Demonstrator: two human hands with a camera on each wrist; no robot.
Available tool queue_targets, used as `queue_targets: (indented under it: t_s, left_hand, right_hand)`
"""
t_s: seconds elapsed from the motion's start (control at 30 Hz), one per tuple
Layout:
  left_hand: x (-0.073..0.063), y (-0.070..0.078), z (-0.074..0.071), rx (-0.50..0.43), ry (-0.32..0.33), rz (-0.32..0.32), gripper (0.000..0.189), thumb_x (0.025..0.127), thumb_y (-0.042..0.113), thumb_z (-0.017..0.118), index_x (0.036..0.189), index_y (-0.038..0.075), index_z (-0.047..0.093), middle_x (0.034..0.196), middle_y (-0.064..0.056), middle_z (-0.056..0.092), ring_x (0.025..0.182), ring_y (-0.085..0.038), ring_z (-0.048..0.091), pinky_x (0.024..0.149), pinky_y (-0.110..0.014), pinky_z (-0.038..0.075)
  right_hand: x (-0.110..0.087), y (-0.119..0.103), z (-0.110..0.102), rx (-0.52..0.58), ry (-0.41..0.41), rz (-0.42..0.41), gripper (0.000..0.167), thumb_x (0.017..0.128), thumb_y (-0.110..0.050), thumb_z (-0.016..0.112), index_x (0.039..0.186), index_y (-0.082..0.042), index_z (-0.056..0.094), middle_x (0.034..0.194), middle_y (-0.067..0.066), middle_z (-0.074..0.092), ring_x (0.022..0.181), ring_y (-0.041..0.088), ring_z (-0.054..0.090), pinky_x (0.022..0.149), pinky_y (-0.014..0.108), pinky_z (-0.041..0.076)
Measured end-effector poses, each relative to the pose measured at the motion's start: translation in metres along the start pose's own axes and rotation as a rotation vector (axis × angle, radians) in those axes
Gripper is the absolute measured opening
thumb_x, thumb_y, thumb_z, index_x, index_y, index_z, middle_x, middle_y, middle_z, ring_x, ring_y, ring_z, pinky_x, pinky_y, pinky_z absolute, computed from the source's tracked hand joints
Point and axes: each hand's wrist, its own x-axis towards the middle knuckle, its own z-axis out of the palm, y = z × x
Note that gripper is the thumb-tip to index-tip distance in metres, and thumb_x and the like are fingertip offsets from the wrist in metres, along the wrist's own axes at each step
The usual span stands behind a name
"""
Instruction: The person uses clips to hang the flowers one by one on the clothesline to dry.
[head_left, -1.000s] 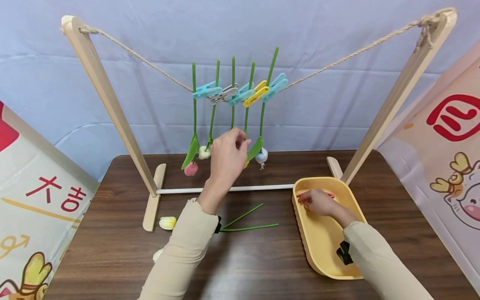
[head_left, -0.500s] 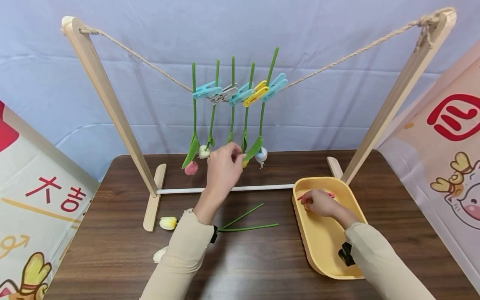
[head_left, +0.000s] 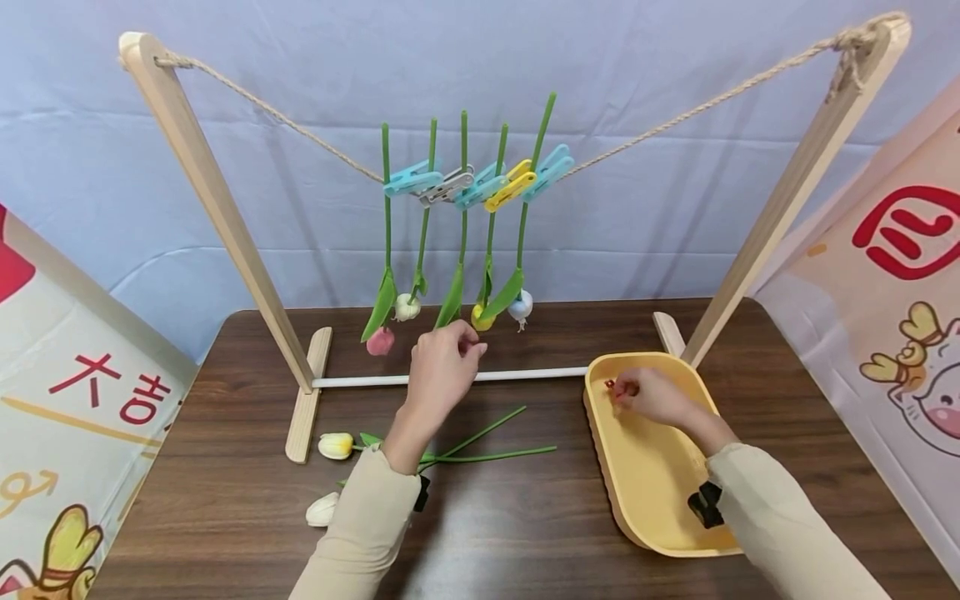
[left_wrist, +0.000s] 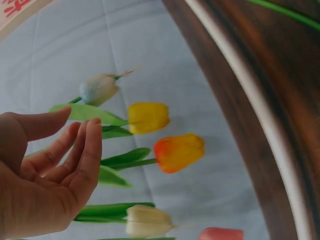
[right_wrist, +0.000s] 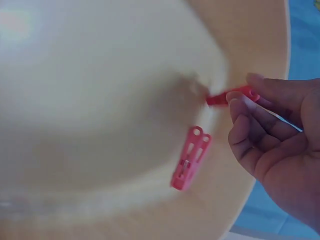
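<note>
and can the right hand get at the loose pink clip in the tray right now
Likely yes: the right hand is close to the pink clip, with nothing visible between them. It pinches a red clip, though, so grasping another might be awkward.

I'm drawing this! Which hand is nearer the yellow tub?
Right. The right hand is over the yellow tub; the left hand is outside it, by the hanging tulips.
</note>
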Motion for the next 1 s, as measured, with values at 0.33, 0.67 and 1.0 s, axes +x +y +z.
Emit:
queue_targets:
  t_s: [0.33, 0.67, 1.0]
  left_hand:
    - [-0.011, -0.014, 0.016, 0.022, -0.182, 0.024, 0.009, 0.079, 0.013, 0.071, 0.078, 0.007, 0.065, 0.065, 0.001, 0.059, 0.061, -0.016, 0.055, 0.059, -0.033, 0.044]
    - [-0.015, -0.019, 0.029, 0.065, -0.319, 0.149, 0.011, 0.080, 0.014, 0.070, 0.083, 0.005, 0.065, 0.064, 0.002, 0.059, 0.061, -0.014, 0.056, 0.060, -0.031, 0.044]
    - [-0.014, -0.011, 0.034, 0.084, -0.344, 0.189, 0.009, 0.080, 0.016, 0.070, 0.083, 0.009, 0.065, 0.067, 0.002, 0.059, 0.062, -0.013, 0.056, 0.060, -0.029, 0.045]
  right_hand:
    - [-0.003, -0.013, -0.031, 0.134, 0.025, 0.137, 0.013, 0.082, 0.013, 0.049, 0.077, 0.004, 0.058, 0.066, 0.012, 0.059, 0.056, 0.023, 0.058, 0.049, 0.028, 0.047]
    - [0.000, -0.026, -0.046, 0.270, -0.015, 0.193, 0.003, 0.083, 0.008, 0.056, 0.082, 0.010, 0.057, 0.067, 0.007, 0.061, 0.057, 0.022, 0.062, 0.052, 0.032, 0.052]
    - [0.008, -0.052, -0.046, 0.341, -0.098, 0.128, 0.007, 0.086, 0.012, 0.049, 0.082, 0.010, 0.054, 0.068, 0.010, 0.060, 0.059, 0.029, 0.062, 0.054, 0.034, 0.053]
